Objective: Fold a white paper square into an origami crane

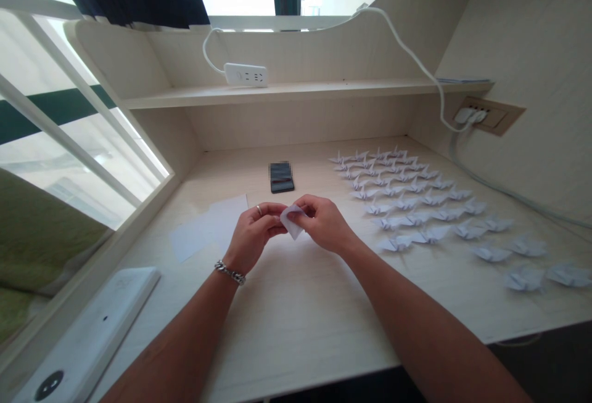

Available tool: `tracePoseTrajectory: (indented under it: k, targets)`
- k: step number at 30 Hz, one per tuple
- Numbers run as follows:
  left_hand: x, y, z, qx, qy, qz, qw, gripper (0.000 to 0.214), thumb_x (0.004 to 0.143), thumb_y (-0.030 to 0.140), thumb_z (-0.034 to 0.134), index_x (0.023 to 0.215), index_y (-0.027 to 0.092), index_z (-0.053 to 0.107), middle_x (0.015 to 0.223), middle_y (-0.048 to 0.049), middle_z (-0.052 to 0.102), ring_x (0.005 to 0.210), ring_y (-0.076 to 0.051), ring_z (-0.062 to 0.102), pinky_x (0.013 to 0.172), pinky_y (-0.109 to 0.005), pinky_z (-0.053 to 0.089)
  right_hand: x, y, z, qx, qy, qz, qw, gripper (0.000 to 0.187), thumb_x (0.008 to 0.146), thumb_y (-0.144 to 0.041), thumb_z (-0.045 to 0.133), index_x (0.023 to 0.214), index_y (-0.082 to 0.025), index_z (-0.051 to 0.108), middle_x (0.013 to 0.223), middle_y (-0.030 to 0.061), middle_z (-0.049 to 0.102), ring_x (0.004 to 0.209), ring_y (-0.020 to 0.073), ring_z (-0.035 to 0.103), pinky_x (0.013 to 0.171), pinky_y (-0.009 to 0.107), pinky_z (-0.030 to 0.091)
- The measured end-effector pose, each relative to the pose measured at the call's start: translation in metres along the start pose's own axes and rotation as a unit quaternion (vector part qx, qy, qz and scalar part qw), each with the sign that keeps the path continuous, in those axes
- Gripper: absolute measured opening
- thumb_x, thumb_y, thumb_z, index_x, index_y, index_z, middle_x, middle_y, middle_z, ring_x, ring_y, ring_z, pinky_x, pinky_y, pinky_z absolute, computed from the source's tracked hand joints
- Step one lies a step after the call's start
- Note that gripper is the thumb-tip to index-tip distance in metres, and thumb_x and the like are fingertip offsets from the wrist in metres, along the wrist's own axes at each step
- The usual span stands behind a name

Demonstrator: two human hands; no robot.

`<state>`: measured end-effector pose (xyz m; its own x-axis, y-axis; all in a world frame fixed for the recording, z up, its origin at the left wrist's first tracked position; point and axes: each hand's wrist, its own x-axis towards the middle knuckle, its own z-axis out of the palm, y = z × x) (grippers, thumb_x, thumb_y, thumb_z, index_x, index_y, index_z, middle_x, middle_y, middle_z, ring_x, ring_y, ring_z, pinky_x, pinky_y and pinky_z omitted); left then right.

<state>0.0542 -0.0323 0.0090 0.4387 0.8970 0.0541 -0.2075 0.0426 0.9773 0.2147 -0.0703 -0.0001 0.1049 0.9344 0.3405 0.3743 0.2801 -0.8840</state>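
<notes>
A small piece of folded white paper (294, 223) is held up off the desk between both my hands. My left hand (253, 229), wearing a ring and a chain bracelet, pinches its left edge. From the right, my right hand (325, 221) grips the paper with thumb and forefinger. The paper's lower corner points down; its inner folds are partly hidden by my fingers. Rows of white paper cranes (407, 190) stand on the desk to the right of my hands. Flat white paper sheets (203, 227) lie to the left, partly behind my left wrist.
A dark phone (282, 177) lies on the desk (296, 317) beyond my hands. At the left front is a long white device (92, 335). A power strip (246, 75) sits on the shelf (314, 90); white cables run to a wall socket (490, 114) at right.
</notes>
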Motion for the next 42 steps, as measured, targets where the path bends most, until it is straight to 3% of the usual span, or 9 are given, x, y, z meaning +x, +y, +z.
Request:
tracePoseTrajectory:
  k: [4,11,21,25,30,34,38,42]
  targets:
    - [-0.001,-0.001,0.004,0.075,0.007,0.032,0.997,0.029,0.066,0.021,0.076,0.093,0.012,0.069,0.078,-0.0058,0.072,0.071,-0.016,0.066,0.066,-0.027,0.053,0.001,0.003,0.003,0.002,0.016,0.005,1.0,0.013,0.08,-0.033,0.063,0.084,-0.021,0.068,0.074,0.0017,0.069,0.065,0.0155,0.06,0.061,0.027,0.044]
    - [0.002,-0.009,0.002,0.2,0.031,0.068,0.977,0.027,0.07,0.024,0.072,0.094,0.013,0.071,0.056,0.0023,0.061,0.052,-0.012,0.059,0.053,-0.024,0.049,-0.001,0.005,0.008,0.0,0.039,0.011,0.999,0.015,0.081,-0.035,0.063,0.079,-0.02,0.065,0.073,0.0017,0.068,0.066,0.0157,0.061,0.062,0.027,0.044]
    - [0.001,-0.006,0.004,0.193,0.034,0.049,0.979,0.027,0.069,0.025,0.072,0.093,0.012,0.071,0.057,0.0013,0.063,0.052,-0.013,0.059,0.052,-0.024,0.049,-0.001,0.007,0.011,0.041,0.036,0.037,0.998,0.014,0.079,-0.034,0.063,0.081,-0.021,0.066,0.072,0.0015,0.068,0.064,0.0158,0.061,0.058,0.026,0.044]
    - [0.0,-0.006,0.004,0.19,0.011,0.044,0.981,0.028,0.071,0.028,0.073,0.093,0.011,0.07,0.063,-0.0028,0.068,0.056,-0.014,0.061,0.054,-0.024,0.05,-0.002,0.005,0.009,0.007,0.032,0.024,0.999,0.011,0.077,-0.03,0.064,0.079,-0.021,0.069,0.07,0.0013,0.068,0.064,0.0161,0.061,0.06,0.026,0.043]
    - [0.001,-0.006,0.003,0.225,0.003,0.054,0.973,0.031,0.072,0.028,0.073,0.099,0.012,0.071,0.057,0.0008,0.062,0.053,-0.012,0.058,0.053,-0.023,0.047,-0.003,0.003,0.009,-0.041,0.059,0.009,0.997,0.011,0.077,-0.028,0.062,0.074,-0.02,0.069,0.069,0.0004,0.068,0.064,0.0149,0.059,0.059,0.026,0.042]
    - [0.0,-0.004,0.004,0.168,0.001,0.037,0.985,0.035,0.069,0.028,0.076,0.1,0.011,0.071,0.057,0.0027,0.06,0.055,-0.011,0.056,0.055,-0.023,0.048,0.0,0.007,0.01,0.021,0.046,0.043,0.998,0.014,0.077,-0.031,0.063,0.076,-0.018,0.067,0.068,0.001,0.066,0.061,0.0145,0.059,0.056,0.025,0.044]
    - [0.001,-0.003,0.004,0.035,-0.011,-0.009,0.999,0.036,0.072,0.032,0.074,0.101,0.011,0.07,0.075,-0.0041,0.069,0.069,-0.014,0.064,0.067,-0.027,0.052,0.004,0.01,0.009,0.121,0.023,0.095,0.988,0.02,0.074,-0.034,0.065,0.078,-0.015,0.066,0.067,0.0021,0.065,0.058,0.0144,0.059,0.052,0.025,0.049]
    - [0.002,-0.004,0.004,0.004,0.016,-0.026,1.0,0.028,0.071,0.027,0.073,0.093,0.009,0.071,0.078,-0.0069,0.072,0.07,-0.016,0.066,0.068,-0.03,0.053,0.005,0.008,0.008,0.158,0.019,0.116,0.98,0.021,0.071,-0.033,0.068,0.078,-0.013,0.066,0.068,0.0028,0.065,0.058,0.0144,0.06,0.052,0.027,0.052]
